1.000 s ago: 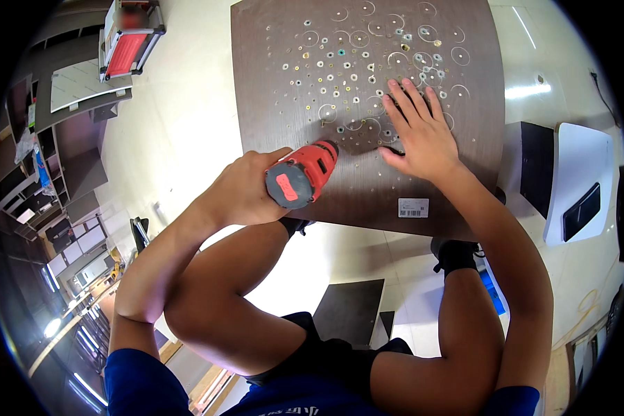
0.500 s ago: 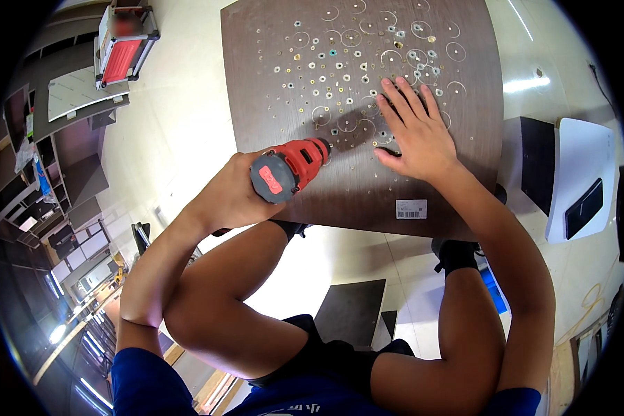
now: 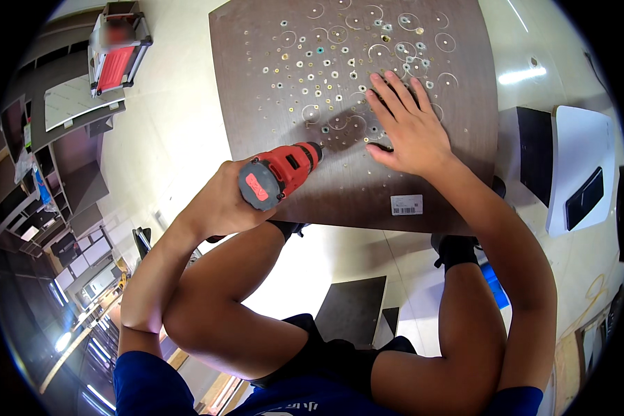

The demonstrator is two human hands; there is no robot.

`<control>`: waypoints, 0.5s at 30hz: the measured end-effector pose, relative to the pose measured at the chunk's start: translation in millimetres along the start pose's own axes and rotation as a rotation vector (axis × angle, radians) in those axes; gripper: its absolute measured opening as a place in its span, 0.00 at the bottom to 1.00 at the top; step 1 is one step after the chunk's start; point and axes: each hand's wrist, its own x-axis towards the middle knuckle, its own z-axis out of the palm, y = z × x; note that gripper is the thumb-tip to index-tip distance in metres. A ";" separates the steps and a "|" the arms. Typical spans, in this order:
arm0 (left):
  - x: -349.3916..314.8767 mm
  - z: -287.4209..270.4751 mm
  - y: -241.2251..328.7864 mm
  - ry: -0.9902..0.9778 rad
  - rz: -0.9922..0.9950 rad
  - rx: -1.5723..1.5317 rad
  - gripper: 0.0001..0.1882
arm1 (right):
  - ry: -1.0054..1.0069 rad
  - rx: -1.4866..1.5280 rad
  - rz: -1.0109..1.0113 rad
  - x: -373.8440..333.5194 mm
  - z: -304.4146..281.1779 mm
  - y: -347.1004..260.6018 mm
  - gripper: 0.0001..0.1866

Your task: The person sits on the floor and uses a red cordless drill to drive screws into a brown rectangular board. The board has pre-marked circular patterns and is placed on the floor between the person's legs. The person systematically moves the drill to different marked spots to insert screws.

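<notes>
A red and grey cordless drill (image 3: 276, 177) is gripped in my left hand (image 3: 223, 200), its grey end facing up. Its front end points away from me and to the right, over the near left part of a dark brown wooden board (image 3: 353, 191). A gap between the front end and the board is hard to judge. My right hand (image 3: 414, 137) is spread on the board to the right of the drill, fingers apart and holding nothing. Around its fingertips and beyond lie many drilled holes and scribed circles. A white printed label (image 3: 407, 204) sticks near the board's front edge.
To the right, a black phone (image 3: 584, 199) lies on a white surface (image 3: 579, 139). A red and silver folding step (image 3: 118, 59) stands at the far left, near dark shelving (image 3: 76, 152). A dark panel (image 3: 350, 308) is on the floor between my legs.
The board has shifted slightly left in the picture, my right hand with it. My left hand and the drill have drawn back a little toward me.
</notes>
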 end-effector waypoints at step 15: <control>3.5 -1.1 -6.1 0.062 0.161 -0.002 0.16 | 0.001 -0.047 -0.011 0.2 -0.3 0.4 0.44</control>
